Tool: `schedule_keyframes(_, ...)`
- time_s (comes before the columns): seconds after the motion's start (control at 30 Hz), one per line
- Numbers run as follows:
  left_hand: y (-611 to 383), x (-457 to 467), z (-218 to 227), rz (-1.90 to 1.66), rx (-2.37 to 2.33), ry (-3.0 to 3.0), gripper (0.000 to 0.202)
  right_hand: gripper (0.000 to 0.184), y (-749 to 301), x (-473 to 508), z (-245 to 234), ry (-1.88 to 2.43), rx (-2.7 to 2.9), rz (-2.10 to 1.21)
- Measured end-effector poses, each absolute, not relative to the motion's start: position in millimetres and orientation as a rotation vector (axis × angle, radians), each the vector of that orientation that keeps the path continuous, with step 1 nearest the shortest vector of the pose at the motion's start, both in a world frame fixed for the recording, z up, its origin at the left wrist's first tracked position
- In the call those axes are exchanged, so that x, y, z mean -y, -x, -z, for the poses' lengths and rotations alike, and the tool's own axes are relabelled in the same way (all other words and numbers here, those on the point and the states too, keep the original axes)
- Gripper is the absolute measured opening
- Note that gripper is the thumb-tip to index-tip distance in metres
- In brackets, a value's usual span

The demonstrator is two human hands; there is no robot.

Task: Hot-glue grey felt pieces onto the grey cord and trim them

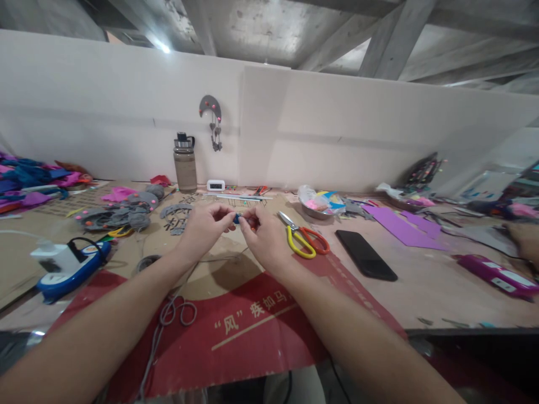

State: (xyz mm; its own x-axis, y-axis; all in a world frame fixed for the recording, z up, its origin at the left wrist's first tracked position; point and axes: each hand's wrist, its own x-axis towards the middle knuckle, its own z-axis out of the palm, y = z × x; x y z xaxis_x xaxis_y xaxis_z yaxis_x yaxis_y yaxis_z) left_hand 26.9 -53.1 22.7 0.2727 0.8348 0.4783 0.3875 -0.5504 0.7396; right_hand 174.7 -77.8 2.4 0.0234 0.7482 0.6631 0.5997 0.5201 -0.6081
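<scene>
My left hand (206,227) and my right hand (265,235) meet over the middle of the workbench, fingertips pinched together. Between them sits a small blue piece (237,219), gripped from both sides; a bit of red shows at my right fingertips. What the piece is stays too small to tell. Both forearms reach in from the bottom edge across a red printed cardboard sheet (252,331). Yellow-and-orange-handled scissors (301,235) lie just right of my right hand.
A black phone (365,255) lies right of the scissors, purple sheets (400,224) behind it. Grey felt shapes (122,216), a water bottle (185,163), a small clock (215,184) and a blue-white tool (69,264) stand left. Another person's hand (524,238) rests far right.
</scene>
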Motion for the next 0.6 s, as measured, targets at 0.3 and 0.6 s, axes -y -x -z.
schedule_keyframes(0.3,-28.3,52.2,-20.2,-1.260,-1.011,-1.961,0.019,0.016,-172.5,78.0,-5.5,1.153,1.518,-0.351)
schedule_keyframes(0.6,-28.2,49.6,-20.2,-1.219,-0.920,-1.906,0.022,0.016,-174.9,70.3,-4.0,1.057,1.421,-0.606)
